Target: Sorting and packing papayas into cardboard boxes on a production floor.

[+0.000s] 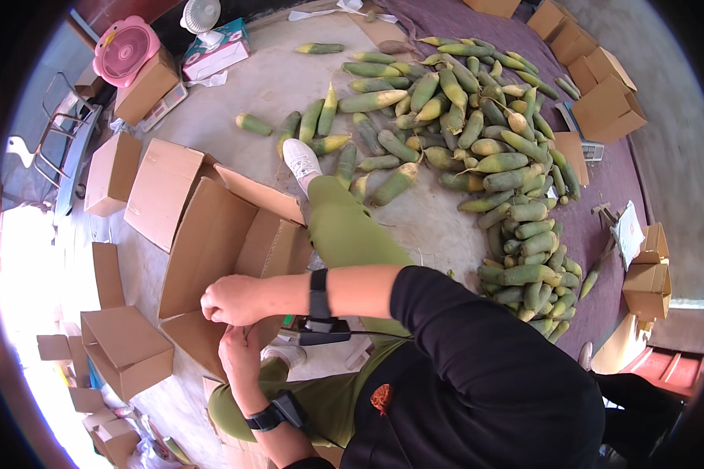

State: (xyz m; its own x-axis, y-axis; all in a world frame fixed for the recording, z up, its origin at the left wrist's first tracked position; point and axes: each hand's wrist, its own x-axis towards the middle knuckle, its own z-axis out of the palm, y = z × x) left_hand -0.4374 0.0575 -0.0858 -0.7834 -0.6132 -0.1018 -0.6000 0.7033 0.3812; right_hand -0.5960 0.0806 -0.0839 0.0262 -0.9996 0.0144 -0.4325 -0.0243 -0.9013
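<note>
A large open cardboard box (pixel 210 238) stands beside my legs, its flaps spread. My right hand (pixel 235 300) is closed over the near-left part of the box, its fingers curled downward. Just below it, my left hand (pixel 240 358) is closed too, fingertips pinched together close to the right hand. Whatever lies between the fingers is too small or hidden to make out. A lower flap (pixel 195 344) of the box extends beside both hands. Black bands with small devices are strapped round both wrists.
A big heap of green radishes (pixel 516 184) spreads over the floor and a purple cloth (pixel 614 180) to the right. Other cardboard boxes (pixel 125 344) stand at the left and along the right wall (pixel 602 109). A pink fan (pixel 125 51) and a white fan (pixel 202 16) are at the back left.
</note>
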